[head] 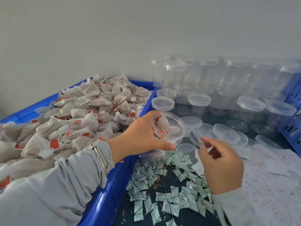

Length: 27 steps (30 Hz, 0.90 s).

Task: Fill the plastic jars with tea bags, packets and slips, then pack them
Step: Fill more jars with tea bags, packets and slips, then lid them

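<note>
Two hands: left hand grips tilted jar; right hand pinches small packet.

front: jars crowd | left: crate wall | centre: packets only

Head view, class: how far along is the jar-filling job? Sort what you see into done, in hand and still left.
Done: tea bags already sit inside the open jar that the left hand grips. In hand: the right hand pinches something small by the jar's mouth, too blurred to name. Left: many empty jars, loose lids, green packets, slips and a blue crate heaped with tea bags.
</note>
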Each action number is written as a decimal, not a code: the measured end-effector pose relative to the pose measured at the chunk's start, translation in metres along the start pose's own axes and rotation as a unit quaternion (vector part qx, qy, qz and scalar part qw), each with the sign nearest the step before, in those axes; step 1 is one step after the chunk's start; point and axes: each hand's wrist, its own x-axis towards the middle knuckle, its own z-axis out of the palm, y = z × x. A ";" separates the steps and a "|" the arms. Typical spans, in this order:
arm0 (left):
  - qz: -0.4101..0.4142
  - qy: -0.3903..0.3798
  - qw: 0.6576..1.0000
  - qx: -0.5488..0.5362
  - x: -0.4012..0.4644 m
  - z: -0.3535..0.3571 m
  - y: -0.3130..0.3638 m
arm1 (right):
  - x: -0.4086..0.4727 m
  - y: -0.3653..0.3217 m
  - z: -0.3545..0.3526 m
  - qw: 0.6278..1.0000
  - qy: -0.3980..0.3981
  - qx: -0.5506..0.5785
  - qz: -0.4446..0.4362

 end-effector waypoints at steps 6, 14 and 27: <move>0.022 -0.011 1.000 -0.004 -0.001 0.001 0.002 | 0.028 -0.048 -0.001 0.991 -0.006 0.050 -0.127; 0.035 0.002 0.999 -0.021 -0.003 0.001 0.003 | 0.031 -0.040 0.008 0.989 -0.083 0.039 -0.115; -0.002 0.007 0.991 -0.135 -0.006 0.004 0.017 | 0.027 0.081 -0.066 0.955 -0.200 -0.156 0.153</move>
